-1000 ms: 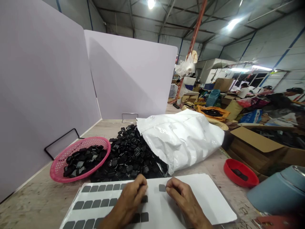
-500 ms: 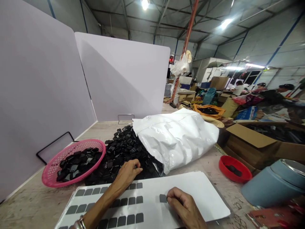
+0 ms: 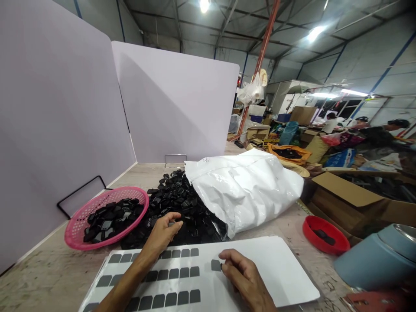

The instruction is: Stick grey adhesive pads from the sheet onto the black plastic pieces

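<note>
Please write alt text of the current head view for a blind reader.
The left hand is over a heap of black pieces; the right hand is at a lone gray shape on a white sheet, beside rows of gray shapes. A white bag and pink basket flank the heap.

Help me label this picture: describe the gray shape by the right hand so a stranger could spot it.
Find the large white bag; nearer the camera lies a white sheet. Look left of the right hand. Unlike the neighbouring gray rows, the gray shape stands alone.
</note>
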`<state>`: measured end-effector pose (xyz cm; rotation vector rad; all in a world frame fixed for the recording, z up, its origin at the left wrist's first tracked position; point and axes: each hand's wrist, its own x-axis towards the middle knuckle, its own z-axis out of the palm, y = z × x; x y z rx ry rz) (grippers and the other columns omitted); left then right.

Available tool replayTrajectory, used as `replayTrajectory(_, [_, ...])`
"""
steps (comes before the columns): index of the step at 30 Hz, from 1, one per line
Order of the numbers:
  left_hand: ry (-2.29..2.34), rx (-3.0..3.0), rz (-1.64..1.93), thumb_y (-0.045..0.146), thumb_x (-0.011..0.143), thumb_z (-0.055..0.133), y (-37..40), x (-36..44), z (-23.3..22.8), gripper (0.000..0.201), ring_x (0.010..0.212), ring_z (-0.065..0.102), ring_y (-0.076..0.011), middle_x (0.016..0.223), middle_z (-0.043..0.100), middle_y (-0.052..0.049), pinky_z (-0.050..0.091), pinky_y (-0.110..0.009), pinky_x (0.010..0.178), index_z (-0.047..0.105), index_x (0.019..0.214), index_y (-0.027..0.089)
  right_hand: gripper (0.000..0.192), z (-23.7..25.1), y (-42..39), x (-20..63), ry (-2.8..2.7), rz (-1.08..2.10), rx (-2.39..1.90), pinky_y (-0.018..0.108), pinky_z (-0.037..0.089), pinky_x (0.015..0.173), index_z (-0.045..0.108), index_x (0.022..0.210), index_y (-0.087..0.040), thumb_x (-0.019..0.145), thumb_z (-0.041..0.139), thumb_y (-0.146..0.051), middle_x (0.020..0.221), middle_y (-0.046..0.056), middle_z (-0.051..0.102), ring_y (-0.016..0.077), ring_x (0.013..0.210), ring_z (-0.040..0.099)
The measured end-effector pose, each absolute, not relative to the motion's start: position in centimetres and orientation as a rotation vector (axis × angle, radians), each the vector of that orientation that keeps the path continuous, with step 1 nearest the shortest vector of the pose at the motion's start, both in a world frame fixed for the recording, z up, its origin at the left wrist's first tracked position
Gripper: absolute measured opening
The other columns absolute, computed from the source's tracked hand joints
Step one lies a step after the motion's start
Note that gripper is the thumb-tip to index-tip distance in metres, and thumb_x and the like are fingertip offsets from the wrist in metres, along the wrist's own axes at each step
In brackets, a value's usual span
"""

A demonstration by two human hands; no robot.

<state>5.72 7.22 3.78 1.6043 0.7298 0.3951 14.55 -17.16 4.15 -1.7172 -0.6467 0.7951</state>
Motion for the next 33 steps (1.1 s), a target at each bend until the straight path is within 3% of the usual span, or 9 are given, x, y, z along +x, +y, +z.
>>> replayTrajectory(6, [0.646, 1.371, 0.224, 0.049, 0.065, 0.069, 4.6, 4.1, 4.4, 0.047, 0.044, 0.037, -0.0054, 0.055, 0.048, 0.006, 0.021, -0.019, 0.044, 0.057, 0.094, 0.014, 0.045, 3.8, -16.4, 14.2, -0.727, 0.848, -1.543, 0.026, 0.033, 0.055, 0.06, 0.118, -0.018, 0.082, 0.059, -0.044, 0.075, -0.002, 0.048, 0.0124, 0.06, 0.039])
replayTrajectory(12, [0.466, 1.083, 0.067, 0.035, 0.067, 0.073, 0.4, 3.5, 4.0, 0.033, 0.046, 0.045, -0.0044, 0.061, 0.054, 0.004, 0.025, -0.016, 0.043, 0.058, 0.087, 0.014, 0.054, 3.0, -15.5, 12.9, -0.795, 0.954, -1.314, 0.023, 0.029, 0.049, 0.055, 0.129, -0.022, 0.081, 0.064, -0.044, 0.075, -0.003, 0.05, 0.0086, 0.053, 0.038])
replayTrajectory(19, [0.459, 1.003, 0.04, 0.044, 0.073, 0.072, -0.6, 3.9, 2.6, 0.036, 0.037, 0.037, -0.0024, 0.06, 0.051, 0.006, 0.023, -0.017, 0.037, 0.055, 0.089, 0.017, 0.041, 2.3, -16.5, 12.8, -0.906, 0.928, -1.42, 0.025, 0.028, 0.056, 0.063, 0.119, -0.023, 0.08, 0.063, -0.035, 0.07, -0.004, 0.049, 0.0105, 0.058, 0.038])
replayTrajectory(21, [0.449, 0.946, 0.02, 0.045, 0.074, 0.072, -0.9, 3.7, 2.7, 0.036, 0.041, 0.043, -0.0033, 0.064, 0.055, 0.004, 0.027, -0.017, 0.04, 0.055, 0.088, 0.016, 0.043, 2.0, -17.0, 12.9, -0.819, 0.984, -1.401, 0.025, 0.028, 0.054, 0.063, 0.119, -0.023, 0.077, 0.065, -0.035, 0.071, -0.004, 0.05, 0.01, 0.057, 0.038])
replayTrajectory(24, [0.466, 0.882, -0.022, 0.032, 0.066, 0.078, -1.4, 3.3, 3.1, 0.044, 0.054, 0.054, -0.0074, 0.072, 0.062, 0.0, 0.035, -0.018, 0.049, 0.055, 0.101, 0.016, 0.044, 1.6, -17.7, 12.9, -0.644, 1.032, -1.3, 0.023, 0.028, 0.052, 0.064, 0.117, -0.023, 0.075, 0.067, -0.036, 0.073, -0.004, 0.051, 0.0088, 0.054, 0.038])
replayTrajectory(28, [0.502, 0.961, -0.037, 0.013, 0.052, 0.075, -2.1, 3.2, 2.9, 0.057, 0.05, 0.047, -0.0075, 0.065, 0.063, 0.001, 0.032, -0.02, 0.049, 0.056, 0.105, 0.015, 0.043, 1.6, -18.5, 12.7, -0.616, 1.042, -1.308, 0.024, 0.032, 0.054, 0.067, 0.114, -0.023, 0.071, 0.065, -0.03, 0.071, -0.002, 0.055, 0.0104, 0.054, 0.042])
replayTrajectory(33, [0.535, 1.017, 0.017, 0.015, 0.05, 0.073, -2.9, 3.4, 2.4, 0.049, 0.047, 0.044, -0.0071, 0.061, 0.06, 0.002, 0.029, -0.021, 0.047, 0.058, 0.096, 0.016, 0.029, 2.2, -18.7, 12.5, -0.681, 0.661, -1.558, 0.03, 0.044, 0.069, 0.071, 0.105, -0.026, 0.078, 0.062, -0.033, 0.081, 0.002, 0.062, 0.0192, 0.074, 0.056])
